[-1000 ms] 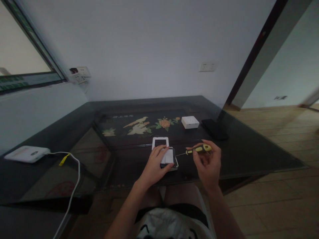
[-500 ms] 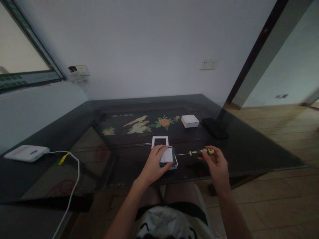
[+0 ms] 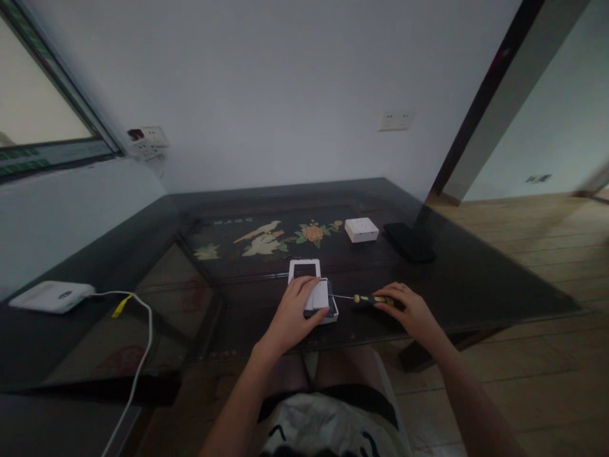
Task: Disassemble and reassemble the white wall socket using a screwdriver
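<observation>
At the table's near edge lies a white wall switch (image 3: 321,296) on a dark backing, with a white box rim showing below. My left hand (image 3: 295,311) is closed around it, fingers over the top and thumb on the near side. My right hand (image 3: 408,307) grips the yellow and black handle of a screwdriver (image 3: 363,299). Its thin shaft points left, and the tip meets the switch's right side; exactly where it seats is too small to tell. Just beyond my left fingers rests a white cover frame (image 3: 305,261).
A white socket box (image 3: 361,229) and a black phone-like slab (image 3: 409,242) lie at the back right. On the left a white flat device (image 3: 52,296) trails a white cable (image 3: 149,324) over the near edge. The dark glossy table (image 3: 476,285) meets the wall.
My right hand has shifted slightly left and turned on the screwdriver handle, its fingers now lying over the top. The screwdriver has tilted a little. My left hand stays on the switch.
</observation>
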Tool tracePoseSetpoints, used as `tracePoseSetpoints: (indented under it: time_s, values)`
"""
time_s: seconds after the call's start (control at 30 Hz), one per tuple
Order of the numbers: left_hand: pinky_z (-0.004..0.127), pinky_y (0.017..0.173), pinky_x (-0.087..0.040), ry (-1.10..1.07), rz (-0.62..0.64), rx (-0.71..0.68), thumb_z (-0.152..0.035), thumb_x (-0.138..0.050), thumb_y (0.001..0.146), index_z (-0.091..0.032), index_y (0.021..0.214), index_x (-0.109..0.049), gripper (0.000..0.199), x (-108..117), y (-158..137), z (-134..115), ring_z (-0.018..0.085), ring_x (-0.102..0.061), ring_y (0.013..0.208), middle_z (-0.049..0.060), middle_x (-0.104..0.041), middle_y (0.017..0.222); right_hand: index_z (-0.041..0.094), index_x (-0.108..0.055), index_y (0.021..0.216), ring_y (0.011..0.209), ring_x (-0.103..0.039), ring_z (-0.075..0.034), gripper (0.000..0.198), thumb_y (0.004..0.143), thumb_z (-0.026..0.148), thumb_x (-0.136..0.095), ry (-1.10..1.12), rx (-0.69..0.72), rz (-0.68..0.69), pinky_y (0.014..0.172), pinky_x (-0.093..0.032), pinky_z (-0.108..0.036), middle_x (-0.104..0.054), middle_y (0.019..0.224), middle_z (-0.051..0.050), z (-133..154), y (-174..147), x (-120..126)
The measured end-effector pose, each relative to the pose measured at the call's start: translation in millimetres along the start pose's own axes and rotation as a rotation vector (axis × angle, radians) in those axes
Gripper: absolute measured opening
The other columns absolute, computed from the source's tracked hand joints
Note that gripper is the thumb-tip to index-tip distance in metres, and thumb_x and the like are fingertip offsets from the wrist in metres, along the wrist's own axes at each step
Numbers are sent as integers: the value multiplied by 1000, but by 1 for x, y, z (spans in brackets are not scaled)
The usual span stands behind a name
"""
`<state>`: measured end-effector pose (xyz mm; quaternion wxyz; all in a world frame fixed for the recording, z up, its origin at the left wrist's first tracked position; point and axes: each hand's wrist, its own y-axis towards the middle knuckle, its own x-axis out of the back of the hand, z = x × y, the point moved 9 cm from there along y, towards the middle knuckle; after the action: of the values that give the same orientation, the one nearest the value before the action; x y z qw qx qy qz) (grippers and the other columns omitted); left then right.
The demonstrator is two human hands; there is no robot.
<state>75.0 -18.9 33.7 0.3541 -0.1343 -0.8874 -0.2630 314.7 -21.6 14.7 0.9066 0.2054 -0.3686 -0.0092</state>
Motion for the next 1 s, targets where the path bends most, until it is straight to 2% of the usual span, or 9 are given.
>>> tracePoseSetpoints:
  time_s: [0.1,0.27,0.43,0.57,0.63,0.73,0.8,0.9,1.0]
  values:
    - [46,109,-32,20,38,-4,-36,-61,82,-23,129,-49,50,1,5,-2,27,-44,124,11,-51,129,22,-68,89,87,-62,-23,18,81,38,-63,17,-18,-15,80,-49,-40,-68,90,-5,0,-2,1]
    - [57,113,-18,18,86,48,-36,-72,73,-22,119,-54,51,5,16,-2,31,-44,125,11,-53,128,22,-66,92,87,-65,-24,21,81,38,-62,60,-69,-48,79,-51,-38,-70,93,-6,-1,-5,8]
    - [44,106,-36,-96,58,29,-31,-71,75,-22,120,-52,49,22,27,-6,26,-48,121,11,-53,126,22,-67,93,90,-67,-25,24,80,41,-63,101,-103,-95,79,-52,-38,-72,95,-7,-4,-7,15]
    - [42,105,-37,-49,38,-39,-33,-69,78,-22,121,-53,48,31,60,-3,25,-49,119,10,-54,124,21,-69,94,89,-67,-26,27,79,43,-63,118,-127,-134,79,-52,-38,-72,95,-8,-7,-8,20]
    - [42,105,-36,24,107,-59,-35,-68,78,-19,122,-54,49,20,86,6,26,-48,120,10,-56,124,20,-69,95,89,-67,-26,28,79,43,-63,125,-138,-139,79,-52,-38,-72,96,-8,-9,-9,20]
    - [43,104,-37,153,276,-28,-40,-67,78,-13,122,-55,53,-13,119,29,29,-50,119,15,-57,124,20,-69,95,90,-67,-26,29,78,44,-64,136,-148,-153,81,-51,-38,-72,96,-8,-11,-9,21]
    - [44,104,-37,230,334,-2,-42,-66,78,-12,122,-55,55,-33,133,43,30,-50,120,16,-56,126,20,-69,94,89,-67,-26,29,78,43,-64,143,-158,-162,80,-51,-38,-72,96,-8,-13,-10,22]
    - [46,101,-39,299,326,49,-38,-71,73,-13,122,-56,57,-50,145,58,34,-49,121,17,-55,126,20,-69,93,87,-67,-25,29,78,44,-64,161,-158,-176,80,-52,-38,-72,95,-8,-13,-10,22]
    - [48,100,-39,314,297,68,-39,-72,71,-15,123,-55,59,-52,148,63,35,-46,123,18,-53,128,20,-70,93,86,-67,-25,29,78,44,-65,186,-159,-193,80,-52,-38,-72,94,-8,-12,-11,25]
